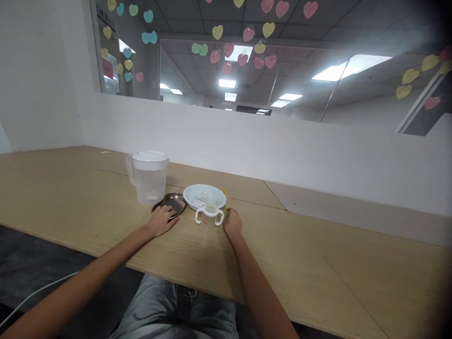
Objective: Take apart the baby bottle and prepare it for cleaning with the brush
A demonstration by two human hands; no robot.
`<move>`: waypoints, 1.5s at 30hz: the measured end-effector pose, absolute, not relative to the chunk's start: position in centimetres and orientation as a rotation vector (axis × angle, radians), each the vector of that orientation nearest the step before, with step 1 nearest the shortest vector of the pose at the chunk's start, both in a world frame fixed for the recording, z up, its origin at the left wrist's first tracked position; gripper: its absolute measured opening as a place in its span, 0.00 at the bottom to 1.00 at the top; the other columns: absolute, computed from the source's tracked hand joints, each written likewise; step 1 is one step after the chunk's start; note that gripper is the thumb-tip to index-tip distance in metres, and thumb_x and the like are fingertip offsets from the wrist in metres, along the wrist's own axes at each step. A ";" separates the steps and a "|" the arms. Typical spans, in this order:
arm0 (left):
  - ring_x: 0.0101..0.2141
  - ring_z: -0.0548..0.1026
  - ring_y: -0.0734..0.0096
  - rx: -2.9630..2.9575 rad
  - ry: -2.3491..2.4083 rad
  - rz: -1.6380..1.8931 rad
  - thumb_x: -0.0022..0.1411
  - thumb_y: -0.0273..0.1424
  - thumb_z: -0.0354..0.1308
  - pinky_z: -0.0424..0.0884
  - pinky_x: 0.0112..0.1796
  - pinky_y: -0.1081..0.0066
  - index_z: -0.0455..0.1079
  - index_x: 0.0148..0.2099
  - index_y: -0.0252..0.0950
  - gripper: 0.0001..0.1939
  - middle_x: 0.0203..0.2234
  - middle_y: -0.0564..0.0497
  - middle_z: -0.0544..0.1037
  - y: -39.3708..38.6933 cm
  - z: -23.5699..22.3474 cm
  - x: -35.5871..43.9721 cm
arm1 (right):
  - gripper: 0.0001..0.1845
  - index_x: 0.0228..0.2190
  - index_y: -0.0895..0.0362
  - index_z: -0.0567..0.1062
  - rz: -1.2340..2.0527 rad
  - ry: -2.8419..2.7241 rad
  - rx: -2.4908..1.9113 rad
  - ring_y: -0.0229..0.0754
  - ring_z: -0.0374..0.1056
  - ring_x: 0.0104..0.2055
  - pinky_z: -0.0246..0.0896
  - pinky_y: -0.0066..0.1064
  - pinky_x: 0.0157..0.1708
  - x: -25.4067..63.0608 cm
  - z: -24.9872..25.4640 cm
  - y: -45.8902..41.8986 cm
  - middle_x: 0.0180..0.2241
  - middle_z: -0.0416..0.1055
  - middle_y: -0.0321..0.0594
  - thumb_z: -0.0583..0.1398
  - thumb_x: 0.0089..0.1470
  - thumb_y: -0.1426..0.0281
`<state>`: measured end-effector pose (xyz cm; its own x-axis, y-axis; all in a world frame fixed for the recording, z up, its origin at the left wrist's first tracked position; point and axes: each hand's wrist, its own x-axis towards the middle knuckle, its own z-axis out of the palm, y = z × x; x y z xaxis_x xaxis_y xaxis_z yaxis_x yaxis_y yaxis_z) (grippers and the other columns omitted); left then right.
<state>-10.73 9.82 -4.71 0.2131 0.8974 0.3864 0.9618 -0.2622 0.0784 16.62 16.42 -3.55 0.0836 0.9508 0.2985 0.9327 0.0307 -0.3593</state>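
My left hand (163, 220) lies flat on the wooden table with its fingers spread, the fingertips resting on the near edge of a dark metal plate (171, 202). My right hand (233, 222) is closed around a thin yellow-green object (224, 196) right of a clear baby bottle with two white handles (209, 214). The bottle stands upright between my hands. Behind it sits a white bowl (204, 194). A clear plastic pitcher with a white lid (148, 176) stands behind the metal plate.
The light wooden table (318, 263) stretches wide to the left and right. A low white partition wall (282, 150) runs along its far side, with glass and paper hearts above. My lap is below the table's near edge.
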 end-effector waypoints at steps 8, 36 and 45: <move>0.43 0.69 0.56 -2.250 -1.786 -0.451 0.63 0.35 0.43 0.65 0.46 0.60 0.71 0.45 0.32 0.19 0.41 0.40 0.72 11.1 -4.9 -8.7 | 0.18 0.47 0.60 0.69 0.069 -1.859 -1.912 0.42 0.67 0.43 0.55 0.26 0.34 16.4 -3.2 16.2 0.44 0.68 0.47 0.50 0.54 0.77; 0.57 0.59 0.57 -2.236 -1.775 -0.600 0.62 0.35 0.43 0.58 0.55 0.52 0.72 0.47 0.46 0.18 0.60 0.49 0.57 5.1 -5.3 -17.3 | 0.18 0.46 0.59 0.68 0.083 -1.857 -1.926 0.43 0.68 0.44 0.58 0.27 0.35 16.2 -3.0 16.1 0.44 0.68 0.47 0.50 0.54 0.77; 0.43 0.72 0.61 -1.876 -2.209 -1.031 0.57 0.43 0.47 0.67 0.49 0.59 0.64 0.55 0.35 0.26 0.56 0.41 0.61 5.9 -5.2 -20.9 | 0.18 0.46 0.59 0.68 0.067 -1.866 -1.923 0.44 0.68 0.43 0.58 0.27 0.35 16.3 -3.3 16.3 0.44 0.68 0.47 0.50 0.54 0.76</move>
<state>-20.88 5.92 -5.18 -0.2547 0.8531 0.4554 0.8969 0.0322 0.4411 16.29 16.29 -3.28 0.0799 0.9578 0.2760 0.9356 0.0235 -0.3523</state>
